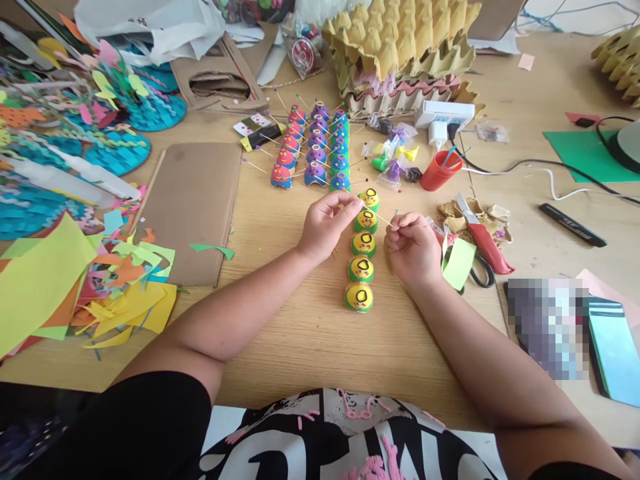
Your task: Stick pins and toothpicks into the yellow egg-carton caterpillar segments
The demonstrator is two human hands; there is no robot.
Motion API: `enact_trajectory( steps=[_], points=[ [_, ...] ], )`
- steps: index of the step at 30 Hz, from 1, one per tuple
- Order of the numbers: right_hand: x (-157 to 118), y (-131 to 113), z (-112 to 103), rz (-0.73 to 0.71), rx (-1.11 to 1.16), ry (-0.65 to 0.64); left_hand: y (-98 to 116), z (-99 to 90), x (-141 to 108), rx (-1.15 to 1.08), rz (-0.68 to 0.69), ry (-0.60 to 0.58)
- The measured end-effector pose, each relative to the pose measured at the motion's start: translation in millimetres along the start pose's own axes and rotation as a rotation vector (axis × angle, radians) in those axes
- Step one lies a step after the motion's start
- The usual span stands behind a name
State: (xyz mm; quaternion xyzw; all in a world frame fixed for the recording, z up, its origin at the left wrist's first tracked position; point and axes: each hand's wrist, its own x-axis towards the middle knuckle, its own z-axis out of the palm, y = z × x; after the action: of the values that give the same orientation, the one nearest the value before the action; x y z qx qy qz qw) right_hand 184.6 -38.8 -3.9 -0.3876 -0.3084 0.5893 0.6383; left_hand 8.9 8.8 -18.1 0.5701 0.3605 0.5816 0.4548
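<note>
A thin pale stick point(379, 217) stretches between my two hands, above the upper part of a row of yellow and green domed pieces point(361, 270) with faces and dark rings. My left hand point(327, 225) pinches one end between thumb and fingers. My right hand point(411, 248) has its fingers closed at the other end, and a short bluish tip shows just above them. Farther back stand three rows of painted bumps: red point(286, 157), purple point(316, 155) and blue-green point(341, 162), with thin sticks poking out.
Brown cardboard point(195, 207) and paper scraps point(125, 293) lie left. Egg trays point(400, 40) are stacked behind. A red cup point(441, 172), a red-handled knife point(487, 247), scissors point(483, 272) and a phone point(614, 353) are right.
</note>
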Motion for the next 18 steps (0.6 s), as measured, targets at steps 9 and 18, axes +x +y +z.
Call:
enact_trajectory(
  steps=[9, 18],
  points=[
    [-7, 3, 7, -0.126, -0.206, -0.07, 1, 0.8, 0, 0.008, -0.001, -0.004],
    [-17, 4, 13, -0.368, -0.451, -0.002, 10, 0.0, -2, 0.083, 0.093, -0.089]
  ],
)
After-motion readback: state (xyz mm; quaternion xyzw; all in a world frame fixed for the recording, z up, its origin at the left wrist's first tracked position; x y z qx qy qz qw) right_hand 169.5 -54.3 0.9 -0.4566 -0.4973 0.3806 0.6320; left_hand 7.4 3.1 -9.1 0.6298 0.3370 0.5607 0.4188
